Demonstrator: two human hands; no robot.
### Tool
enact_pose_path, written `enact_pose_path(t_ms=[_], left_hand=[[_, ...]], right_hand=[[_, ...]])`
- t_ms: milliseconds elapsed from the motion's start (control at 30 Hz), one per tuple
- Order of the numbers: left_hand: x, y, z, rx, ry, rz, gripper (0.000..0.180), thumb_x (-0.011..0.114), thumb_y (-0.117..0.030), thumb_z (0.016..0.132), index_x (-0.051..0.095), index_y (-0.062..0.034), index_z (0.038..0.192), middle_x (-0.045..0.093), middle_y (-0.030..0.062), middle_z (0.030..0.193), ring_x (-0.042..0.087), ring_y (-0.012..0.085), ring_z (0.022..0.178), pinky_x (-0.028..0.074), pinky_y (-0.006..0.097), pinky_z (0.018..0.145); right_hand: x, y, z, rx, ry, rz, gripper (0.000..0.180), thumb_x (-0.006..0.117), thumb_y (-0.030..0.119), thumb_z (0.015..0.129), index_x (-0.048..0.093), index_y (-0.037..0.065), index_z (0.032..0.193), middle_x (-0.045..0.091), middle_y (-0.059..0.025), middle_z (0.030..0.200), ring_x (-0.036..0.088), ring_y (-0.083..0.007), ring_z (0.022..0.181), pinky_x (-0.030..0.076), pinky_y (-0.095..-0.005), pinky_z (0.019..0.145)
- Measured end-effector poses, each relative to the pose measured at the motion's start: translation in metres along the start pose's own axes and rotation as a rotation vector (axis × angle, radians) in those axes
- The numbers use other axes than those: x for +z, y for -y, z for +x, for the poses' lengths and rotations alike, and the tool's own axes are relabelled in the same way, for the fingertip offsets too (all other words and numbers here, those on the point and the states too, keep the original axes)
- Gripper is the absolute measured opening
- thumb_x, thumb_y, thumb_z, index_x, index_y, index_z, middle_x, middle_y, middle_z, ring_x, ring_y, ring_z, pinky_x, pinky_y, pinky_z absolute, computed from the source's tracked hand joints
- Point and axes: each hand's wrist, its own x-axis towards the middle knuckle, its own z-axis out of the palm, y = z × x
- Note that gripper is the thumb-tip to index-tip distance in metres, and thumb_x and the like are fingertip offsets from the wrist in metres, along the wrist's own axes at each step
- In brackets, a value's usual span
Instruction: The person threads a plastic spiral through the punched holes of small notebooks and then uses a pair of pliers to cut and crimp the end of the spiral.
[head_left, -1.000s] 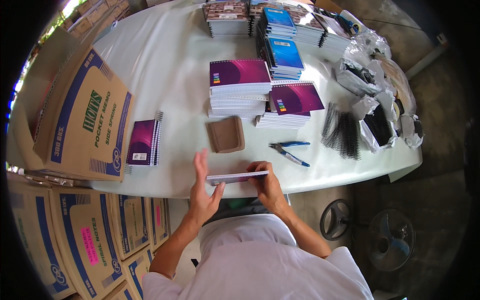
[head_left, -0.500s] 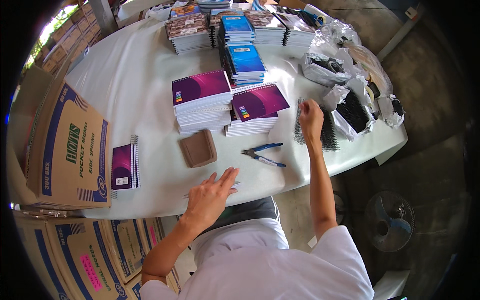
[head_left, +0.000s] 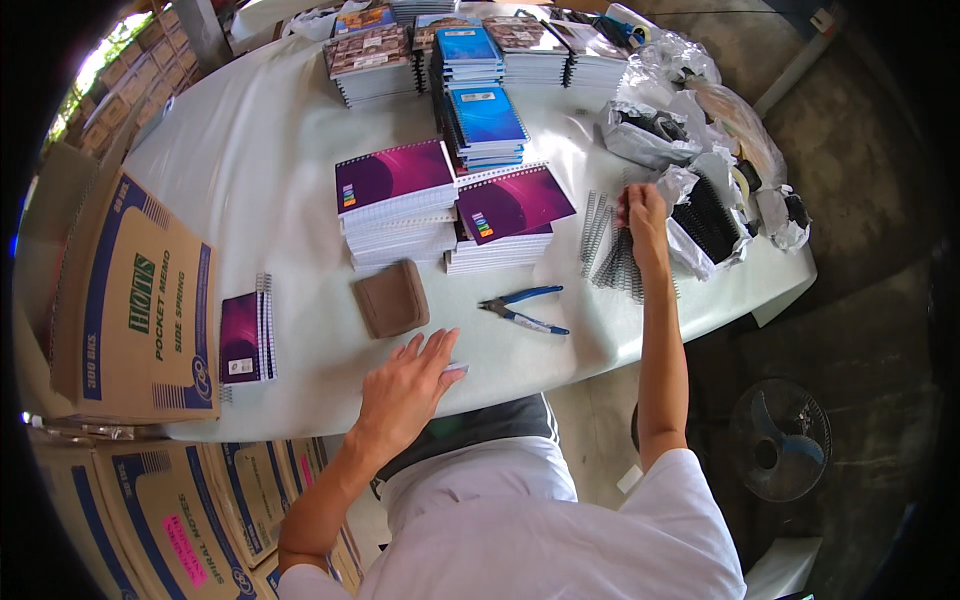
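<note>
My left hand (head_left: 408,385) lies palm down at the table's near edge, fingers stretched out. A small pale sheet or pad (head_left: 456,369) peeks from beneath it, mostly hidden. On the right, my right hand (head_left: 645,217) has its fingers bent and pressed together on a pile of dark spiral binding coils (head_left: 618,268); the fingertips are partly hidden. Some coils (head_left: 596,230) lie loose left of it. Between the hands are blue-handled cutting pliers (head_left: 525,309) and a brown block-like pad (head_left: 391,299). Behind stand two stacks of purple-covered notebooks (head_left: 395,180), (head_left: 515,203).
Bound purple notebooks (head_left: 240,335) lie at left beside a large carton (head_left: 145,300). Blue notebooks (head_left: 487,116) and brown-covered books (head_left: 370,55) are stacked at the back. Plastic bags of black coils (head_left: 705,225) line the right edge. A fan (head_left: 781,440) stands beyond the table.
My right hand has moved slightly right across the coil pile, and several coils now lie spread apart to its left. My left hand has shifted a little to the left.
</note>
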Motion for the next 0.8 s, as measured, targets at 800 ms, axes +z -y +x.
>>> enact_pose_path(t_ms=[800], left_hand=[[-0.001,-0.002,0.001,-0.018,-0.069,0.067,0.052,0.066,-0.033,0.091,0.053,-0.0174,0.138,0.065,0.0048,0.127,0.066,0.0344,0.110,0.057,0.041,0.083]], right_hand=[[0.075,0.071,-0.185,-0.412,0.923,-0.378,0.019,0.071,0.008,0.085,0.063,0.003,0.102,0.063,-0.0086,0.092,0.061,-0.0256,0.074,0.049,-0.0387,0.066]])
